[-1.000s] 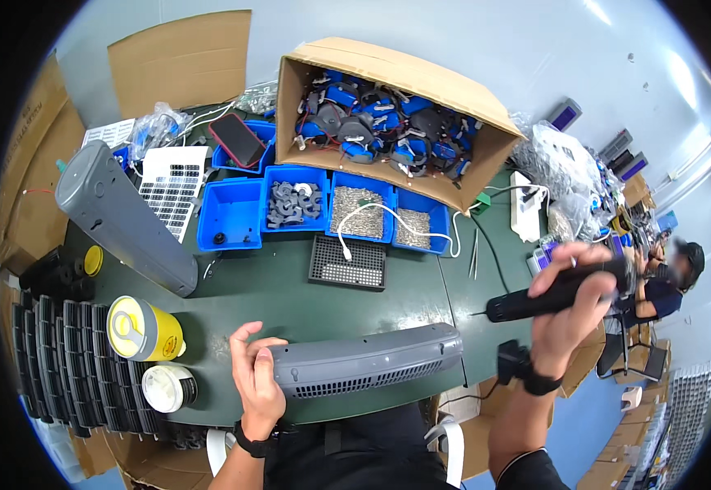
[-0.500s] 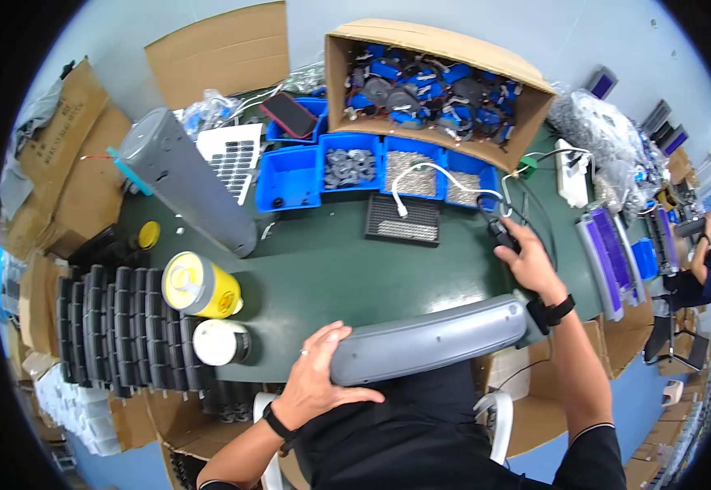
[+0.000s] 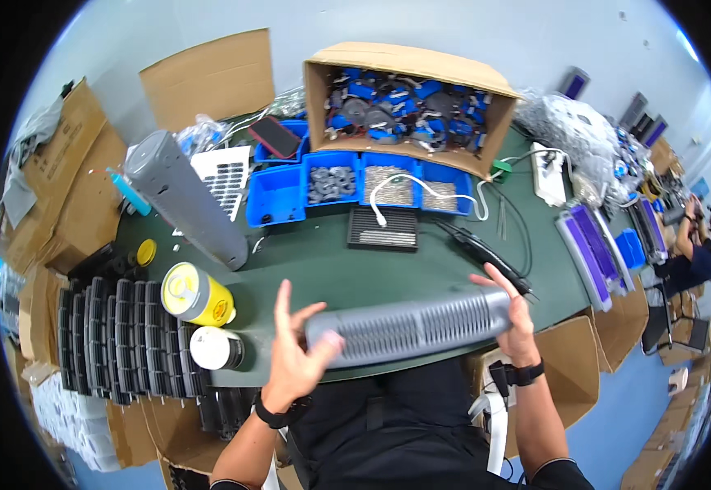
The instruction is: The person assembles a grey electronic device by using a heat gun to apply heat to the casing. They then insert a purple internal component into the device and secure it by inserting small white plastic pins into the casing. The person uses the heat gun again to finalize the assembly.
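Observation:
A long, slightly curved grey plastic casing [image 3: 409, 328] lies level across the table's near edge, its slotted vent side turned up toward me. At its left end is my left hand [image 3: 297, 355], index finger stretched out, another finger at the top edge and a blurred thumb over the front. My right hand [image 3: 516, 317] is closed round the right end, fingers partly behind it. Beyond that end, a black corded electric screwdriver [image 3: 482, 251] lies on the green table [image 3: 306, 273]. Further back sits a black slotted tray with rows of screws [image 3: 382, 228].
Blue bins [image 3: 276, 198] of small parts stand before a cardboard box [image 3: 493, 135] of blue-and-grey components. At left are an upright grey casing [image 3: 188, 204], a yellow canister [image 3: 218, 304], a white tub [image 3: 215, 349] and stacked black parts [image 3: 131, 339]. Purple-and-grey units [image 3: 588, 253] lie right; a co-worker [image 3: 697, 237] sits beyond.
My right hand has let go of the screwdriver, which now lies on the table, and has taken the casing's right end. The casing has turned over from its smooth side to its slotted side.

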A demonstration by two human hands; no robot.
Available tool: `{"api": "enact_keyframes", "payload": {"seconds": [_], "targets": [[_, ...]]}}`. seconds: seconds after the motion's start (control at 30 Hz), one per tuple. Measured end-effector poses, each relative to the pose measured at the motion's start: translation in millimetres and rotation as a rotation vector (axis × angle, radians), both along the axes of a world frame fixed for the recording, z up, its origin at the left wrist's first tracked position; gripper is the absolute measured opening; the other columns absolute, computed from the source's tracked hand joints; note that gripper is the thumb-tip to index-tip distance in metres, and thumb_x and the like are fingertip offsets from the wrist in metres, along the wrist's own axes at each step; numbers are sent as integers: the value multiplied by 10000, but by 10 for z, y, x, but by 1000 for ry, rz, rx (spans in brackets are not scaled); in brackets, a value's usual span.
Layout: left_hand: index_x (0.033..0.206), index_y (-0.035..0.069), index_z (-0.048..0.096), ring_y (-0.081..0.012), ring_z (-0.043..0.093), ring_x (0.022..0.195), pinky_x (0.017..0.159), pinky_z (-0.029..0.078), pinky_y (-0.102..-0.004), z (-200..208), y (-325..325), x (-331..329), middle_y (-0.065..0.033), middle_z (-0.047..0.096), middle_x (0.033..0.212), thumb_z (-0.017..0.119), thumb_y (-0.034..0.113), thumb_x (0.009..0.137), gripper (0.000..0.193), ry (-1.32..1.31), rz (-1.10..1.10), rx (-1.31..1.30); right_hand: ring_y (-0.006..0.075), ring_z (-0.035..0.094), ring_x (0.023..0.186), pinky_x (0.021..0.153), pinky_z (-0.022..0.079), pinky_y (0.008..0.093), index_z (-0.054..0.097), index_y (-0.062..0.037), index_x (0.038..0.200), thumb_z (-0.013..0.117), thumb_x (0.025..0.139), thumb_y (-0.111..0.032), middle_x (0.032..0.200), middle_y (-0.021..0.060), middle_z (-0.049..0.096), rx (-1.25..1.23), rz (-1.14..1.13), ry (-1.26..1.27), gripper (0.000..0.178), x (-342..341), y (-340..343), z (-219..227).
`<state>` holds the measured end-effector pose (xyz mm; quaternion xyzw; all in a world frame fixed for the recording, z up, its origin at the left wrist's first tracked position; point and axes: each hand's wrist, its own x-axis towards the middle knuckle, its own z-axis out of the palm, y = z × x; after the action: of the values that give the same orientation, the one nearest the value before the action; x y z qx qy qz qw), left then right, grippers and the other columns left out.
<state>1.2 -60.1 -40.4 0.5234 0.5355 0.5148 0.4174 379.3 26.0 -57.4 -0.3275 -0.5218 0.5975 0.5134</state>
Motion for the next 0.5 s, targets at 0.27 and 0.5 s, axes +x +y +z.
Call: {"api": "enact_keyframes", "payload": {"seconds": [0.27, 0.5], "targets": [[1451, 86, 576, -93, 553, 480, 448, 453, -232, -150, 162, -28, -101, 673, 986, 412, 555, 1117, 598, -93, 128, -218, 174, 686, 844, 590, 576, 314, 486, -106, 1488, 741, 921, -233, 1129, 110, 650, -213, -185, -71, 635, -324, -149, 7], [1469, 45, 583, -89, 542, 467, 443, 444, -237, -213, 98, -52, -54, 650, 811, 320, 622, 1117, 726, -82, 135, -144, 179, 697, 787, 530, 565, 300, 517, -61, 1449, 697, 920, -213, 1052, 119, 673, -181, -232, -80, 579, -391, -151, -42]]}}
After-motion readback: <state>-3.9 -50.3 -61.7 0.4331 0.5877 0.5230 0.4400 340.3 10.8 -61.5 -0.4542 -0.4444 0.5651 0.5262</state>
